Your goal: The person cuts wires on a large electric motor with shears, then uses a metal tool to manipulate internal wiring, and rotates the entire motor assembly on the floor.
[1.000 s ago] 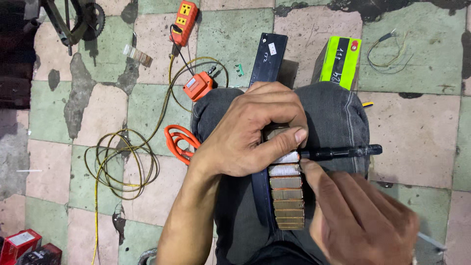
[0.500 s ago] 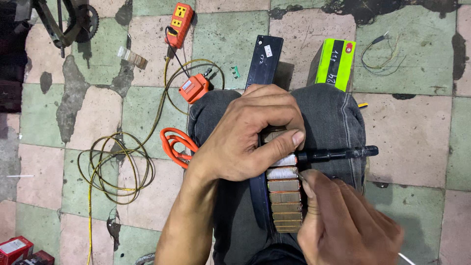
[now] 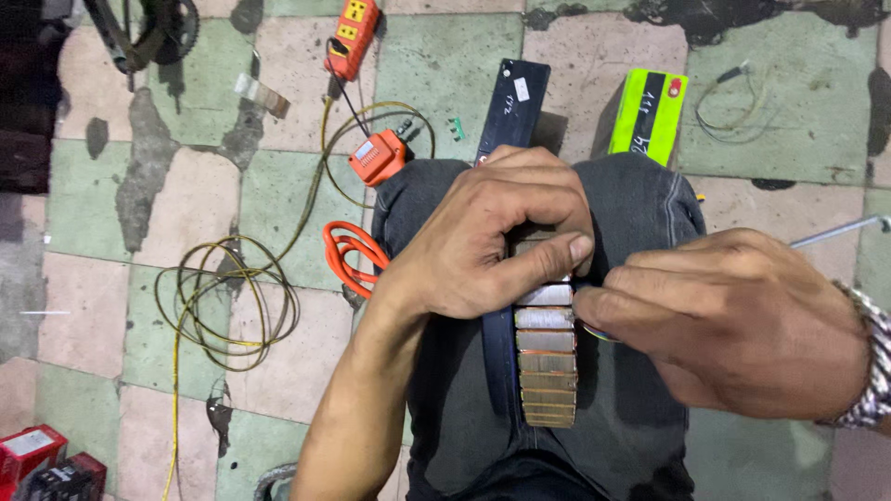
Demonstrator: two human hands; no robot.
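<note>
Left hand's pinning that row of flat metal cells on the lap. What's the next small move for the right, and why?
Probably slide the right hand fingertips onto the second cell of the cell row. The left hand thumb already presses the top cell, and the right fingertips touch the row's edge just below it.

Up on the floor past my knees lies a bright green pack (image 3: 648,115) with a black stripe and a small red sticker. Beside it, a long dark strip (image 3: 511,109) has a little white label (image 3: 522,89) stuck on. Down in the left corner sits a red box (image 3: 30,452) with a pale label on top.
</note>
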